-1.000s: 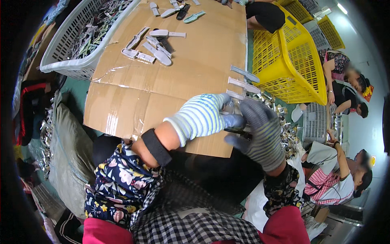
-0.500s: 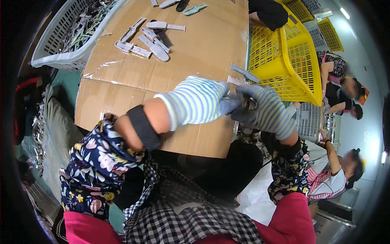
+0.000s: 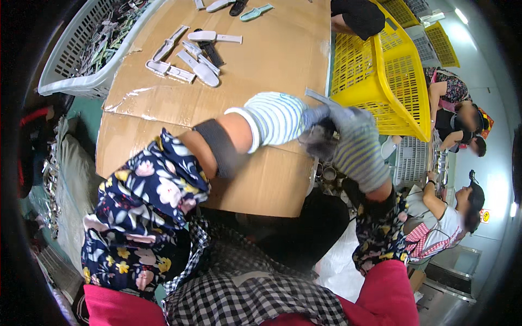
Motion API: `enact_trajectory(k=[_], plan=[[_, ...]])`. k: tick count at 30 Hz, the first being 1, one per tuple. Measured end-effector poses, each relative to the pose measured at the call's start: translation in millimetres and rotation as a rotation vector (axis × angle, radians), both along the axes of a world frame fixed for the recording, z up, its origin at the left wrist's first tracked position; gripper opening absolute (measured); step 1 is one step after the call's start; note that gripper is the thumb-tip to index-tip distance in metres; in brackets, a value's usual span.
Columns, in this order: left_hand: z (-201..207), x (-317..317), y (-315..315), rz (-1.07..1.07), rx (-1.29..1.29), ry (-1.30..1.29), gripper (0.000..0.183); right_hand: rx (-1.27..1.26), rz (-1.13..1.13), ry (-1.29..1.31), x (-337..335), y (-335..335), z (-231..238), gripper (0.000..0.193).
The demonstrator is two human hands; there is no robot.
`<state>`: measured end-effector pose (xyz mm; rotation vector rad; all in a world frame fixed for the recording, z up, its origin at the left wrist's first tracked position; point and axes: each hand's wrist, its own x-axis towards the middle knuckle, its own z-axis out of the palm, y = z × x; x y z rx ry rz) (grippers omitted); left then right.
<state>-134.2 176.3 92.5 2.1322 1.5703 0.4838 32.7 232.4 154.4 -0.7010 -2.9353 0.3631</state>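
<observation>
My left hand [image 3: 280, 120], in a striped knit glove, reaches across the right edge of the cardboard-covered table [image 3: 261, 179]. My right hand [image 3: 353, 146], gloved in grey with stripes, meets it there. The fingers of both are closed together, and what sits between them is small, dark and blurred. A slim grey plastic strip [image 3: 321, 98] lies just beyond the fingertips. Farther left on the cardboard lie several loose plastic pieces with slim stems and wide rounded ends, such as a light grey one [image 3: 206, 75], a white one [image 3: 215, 36] and a pale green one [image 3: 255, 12].
A yellow slotted crate [image 3: 380, 81] stands against the table's right side. At the far left a white basket [image 3: 81, 84] holds many grey and green pieces. Round metal parts [image 3: 329, 174] show below my right hand. Co-workers [image 3: 435, 217] sit along the right.
My left forearm has swung in to the right. Both hands stay together at the table edge, with the right one slightly lower. The view has shifted a little.
</observation>
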Motion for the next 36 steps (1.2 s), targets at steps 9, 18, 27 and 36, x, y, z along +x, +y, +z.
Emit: enact_trajectory(k=[9,18,27,36], plan=[[6.2,-9.9,20.9,0.107,-0.153,-0.116,0.044,-0.444,-0.052,-0.303,-15.7,40.5,6.2,0.068],[2.8,-19.9,53.2,-0.044,-0.108,0.038,0.041,0.525,-0.118,-0.073,-8.8,0.6,-34.7,0.096],[7.2,-46.5,39.9,0.424,0.316,-0.182,0.05,0.478,-0.101,-0.089,-14.1,27.9,-31.3,0.076],[13.5,-50.0,15.4,0.498,0.541,-0.287,0.032,0.382,-0.053,-0.211,-23.3,46.7,-11.2,0.051]])
